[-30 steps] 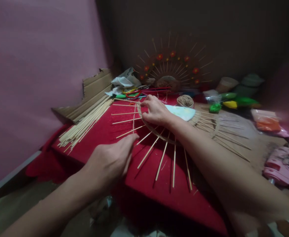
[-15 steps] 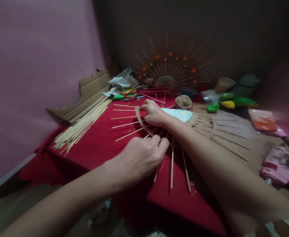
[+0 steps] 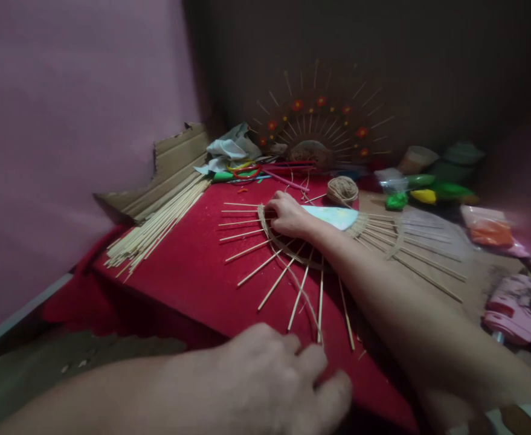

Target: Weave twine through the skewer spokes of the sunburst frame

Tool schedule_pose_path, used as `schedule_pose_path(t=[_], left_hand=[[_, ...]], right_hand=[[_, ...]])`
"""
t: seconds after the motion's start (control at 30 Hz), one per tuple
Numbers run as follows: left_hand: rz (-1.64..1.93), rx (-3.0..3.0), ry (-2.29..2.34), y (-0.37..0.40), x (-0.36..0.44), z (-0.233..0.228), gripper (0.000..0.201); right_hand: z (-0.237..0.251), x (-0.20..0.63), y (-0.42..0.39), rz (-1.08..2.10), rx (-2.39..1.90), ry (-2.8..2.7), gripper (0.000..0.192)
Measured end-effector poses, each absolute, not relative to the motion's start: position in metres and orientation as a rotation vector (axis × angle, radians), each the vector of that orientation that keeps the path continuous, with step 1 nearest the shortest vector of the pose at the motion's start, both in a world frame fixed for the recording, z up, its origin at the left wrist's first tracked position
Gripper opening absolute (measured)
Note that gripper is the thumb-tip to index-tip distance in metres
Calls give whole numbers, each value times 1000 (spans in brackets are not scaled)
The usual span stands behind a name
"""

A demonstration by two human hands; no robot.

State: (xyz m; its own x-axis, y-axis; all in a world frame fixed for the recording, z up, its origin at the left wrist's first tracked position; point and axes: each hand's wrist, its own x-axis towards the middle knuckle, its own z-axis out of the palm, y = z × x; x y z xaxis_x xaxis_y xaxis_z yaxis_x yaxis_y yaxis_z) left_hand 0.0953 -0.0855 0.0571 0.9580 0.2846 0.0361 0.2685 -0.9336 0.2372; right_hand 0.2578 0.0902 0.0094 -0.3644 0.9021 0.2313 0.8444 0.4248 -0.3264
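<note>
A half-round frame of thin wooden sticks [image 3: 251,251] fans out over the red cloth, with a pale blue half-disc [image 3: 333,215] at its centre. A woven twine band [image 3: 264,225] runs in an arc across the sticks. My right hand [image 3: 287,215] is closed on the left end of this band, its fingertips partly hidden. My left hand [image 3: 274,386], blurred, is low in front of the table's near edge with its fingers curled. A loose strand of twine [image 3: 304,292] curves from the band down to those fingers.
A bundle of sticks [image 3: 156,229] lies by torn cardboard [image 3: 179,151] at the left. Behind the frame sit a twine ball [image 3: 342,190] and scissors [image 3: 247,172]. A finished flowered stick fan [image 3: 310,121] leans at the back. A pink glue gun [image 3: 514,311] lies right.
My left hand has drawn back from the band toward me and down, and the twine strand now stretches out after it. My right hand stays at the band's left end. The view has shifted slightly.
</note>
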Motion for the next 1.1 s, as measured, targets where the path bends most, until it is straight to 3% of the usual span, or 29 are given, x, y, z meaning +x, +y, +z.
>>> schedule_pose_path(t=[0.13, 0.27, 0.37, 0.47, 0.67, 1.1], left_hand=[[297, 2764, 464, -37, 85, 76, 24], [575, 2691, 1083, 52, 82, 79, 26], [414, 2617, 1378, 117, 85, 69, 29], [191, 2497, 1218, 157, 89, 55, 32], [71, 2207, 989, 181, 93, 34, 24], [416, 2382, 967, 173, 91, 16, 29]], right_hand=[[14, 258, 88, 256, -1541, -2219, 25], [13, 258, 89, 214, -1561, -2141, 25], [8, 259, 93, 175, -1563, -2098, 28], [2, 261, 98, 159, -1589, -2103, 30], [-4, 257, 93, 8, -1535, -2164, 27], [-12, 251, 80, -58, -1385, -2132, 17]])
